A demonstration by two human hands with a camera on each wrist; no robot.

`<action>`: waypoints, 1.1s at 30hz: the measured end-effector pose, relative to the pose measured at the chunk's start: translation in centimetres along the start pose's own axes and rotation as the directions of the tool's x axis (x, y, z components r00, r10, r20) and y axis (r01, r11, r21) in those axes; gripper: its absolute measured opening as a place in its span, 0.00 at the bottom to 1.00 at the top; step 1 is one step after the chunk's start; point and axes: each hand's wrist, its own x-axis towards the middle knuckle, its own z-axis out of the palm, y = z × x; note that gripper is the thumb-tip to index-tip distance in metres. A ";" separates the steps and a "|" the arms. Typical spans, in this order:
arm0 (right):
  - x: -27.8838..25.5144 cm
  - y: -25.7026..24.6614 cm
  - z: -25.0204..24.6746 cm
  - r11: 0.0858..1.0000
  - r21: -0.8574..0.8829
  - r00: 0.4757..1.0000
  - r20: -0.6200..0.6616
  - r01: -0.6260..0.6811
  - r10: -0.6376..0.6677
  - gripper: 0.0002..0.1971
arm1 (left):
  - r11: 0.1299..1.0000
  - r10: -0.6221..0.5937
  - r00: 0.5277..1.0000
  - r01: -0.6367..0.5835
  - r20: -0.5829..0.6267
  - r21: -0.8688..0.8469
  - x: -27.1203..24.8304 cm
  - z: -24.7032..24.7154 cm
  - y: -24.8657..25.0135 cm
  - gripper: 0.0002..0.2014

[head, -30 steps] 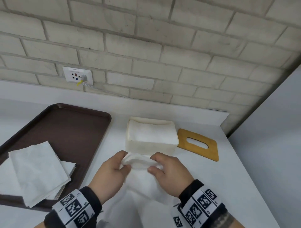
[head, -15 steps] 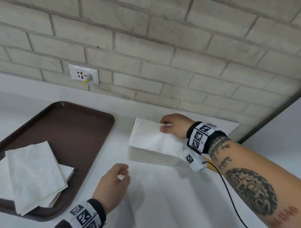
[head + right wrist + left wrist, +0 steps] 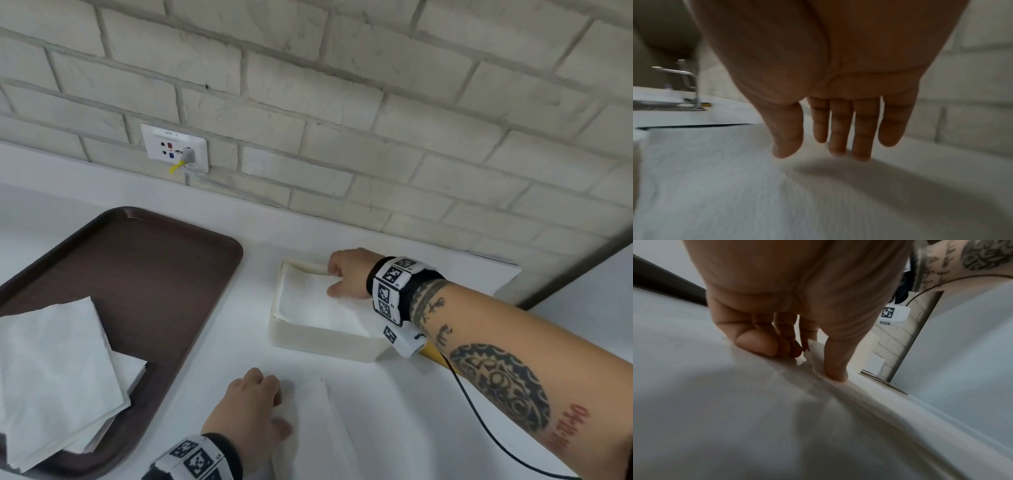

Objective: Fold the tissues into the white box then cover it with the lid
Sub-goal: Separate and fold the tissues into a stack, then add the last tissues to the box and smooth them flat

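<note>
While the right forearm reaches across the desk (image 3: 394, 428) toward the brick wall, the right hand (image 3: 349, 274) lies palm-down over the far right part of the white box (image 3: 322, 339); the right wrist view shows its fingers (image 3: 840, 128) straight and side by side, tips on or just above the tissue (image 3: 315, 301) lying flat in the box, contact not certain through the blur. Nearer the body, the left hand (image 3: 248, 414) rests low on the desk with its fingers (image 3: 756, 340) curled, thumb and fingertips pinching the corner of a second tissue (image 3: 315, 428) spread on the desk. Count: one white box, open, standing just right of the tray (image 3: 147, 274); one wooden lid (image 3: 432, 353), only a sliver visible behind the right wristband, lying beside the right end of the box; one brown tray at left; one stack of tissues (image 3: 58, 370) on the tray's near left part, sheet count not readable. One wall socket (image 3: 174, 147) with one plug in it sits above the tray. Each wrist carries one band with printed markers.
</note>
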 end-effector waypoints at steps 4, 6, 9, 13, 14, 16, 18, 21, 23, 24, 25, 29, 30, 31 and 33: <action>-2.7 -0.9 0.6 0.988 0.118 0.987 -0.141 0.100 -0.083 0.17 | 1.000 0.028 0.999 -0.028 -0.038 0.000 0.0 -0.2 0.0 0.15; -4.2 -2.1 2.4 0.958 0.241 0.988 -0.030 0.156 -0.153 0.18 | 0.999 0.042 0.997 -0.043 -0.060 -0.016 0.1 -0.4 -0.2 0.16; -5.1 -3.7 4.6 0.973 0.133 0.973 0.110 0.186 -0.201 0.24 | 0.996 0.060 0.991 -0.068 -0.124 -0.064 -0.3 -1.1 -0.2 0.15; -3.6 -4.3 5.5 0.982 0.176 0.991 0.094 0.074 -0.092 0.29 | 0.984 0.060 0.975 -0.094 -0.212 -0.153 -1.4 -2.3 -0.6 0.13; -3.3 -4.5 5.7 0.985 0.162 0.993 0.099 0.053 -0.070 0.30 | 0.980 0.038 0.977 -0.078 -0.210 -0.185 -1.7 -2.7 -0.8 0.12; -3.3 -5.0 5.8 0.988 0.157 0.994 0.108 -0.008 -0.010 0.27 | 0.966 0.004 0.980 -0.054 -0.198 -0.252 -2.1 -3.3 -1.4 0.12; -3.7 -5.5 5.6 0.975 0.214 0.992 0.121 -0.062 0.036 0.26 | 0.963 -0.030 0.977 -0.028 -0.210 -0.269 -2.6 -3.8 -2.0 0.11; -4.2 -5.5 5.4 0.922 0.370 0.989 0.128 -0.115 0.072 0.26 | 0.957 -0.061 0.962 -0.020 -0.267 -0.291 -3.3 -4.1 -2.7 0.11; -5.0 -4.8 6.0 0.899 0.438 0.999 -0.012 -0.026 0.035 0.25 | 0.943 -0.054 0.954 -0.049 -0.296 -0.330 -3.8 -4.4 -3.0 0.10; -6.0 -4.5 6.3 0.871 0.488 0.983 -0.180 0.052 0.042 0.27 | 0.934 -0.051 0.952 -0.062 -0.303 -0.353 -4.1 -4.5 -3.0 0.09; -7.2 -4.5 6.7 0.830 0.544 0.935 -0.343 0.122 0.087 0.26 | 0.925 -0.051 0.948 -0.074 -0.313 -0.374 -4.3 -4.7 -3.1 0.08; -13.2 -6.4 9.5 0.641 0.722 0.866 -0.469 0.260 0.176 0.15 | 0.868 -0.075 0.932 -0.115 -0.356 -0.483 -5.3 -5.4 -2.7 0.06; -14.1 -7.0 10.6 0.664 0.705 0.877 -0.456 0.251 0.152 0.16 | 0.843 -0.066 0.932 -0.139 -0.356 -0.519 -5.5 -5.5 -2.5 0.07; -14.4 -7.2 11.6 0.719 0.654 0.868 -0.474 0.237 0.145 0.18 | 0.822 -0.049 0.935 -0.162 -0.351 -0.546 -5.8 -5.7 -2.2 0.08; -13.7 -6.5 12.3 0.825 0.547 0.851 -0.493 0.141 0.181 0.20 | 0.800 -0.022 0.942 -0.185 -0.336 -0.571 -6.2 -6.0 -1.8 0.09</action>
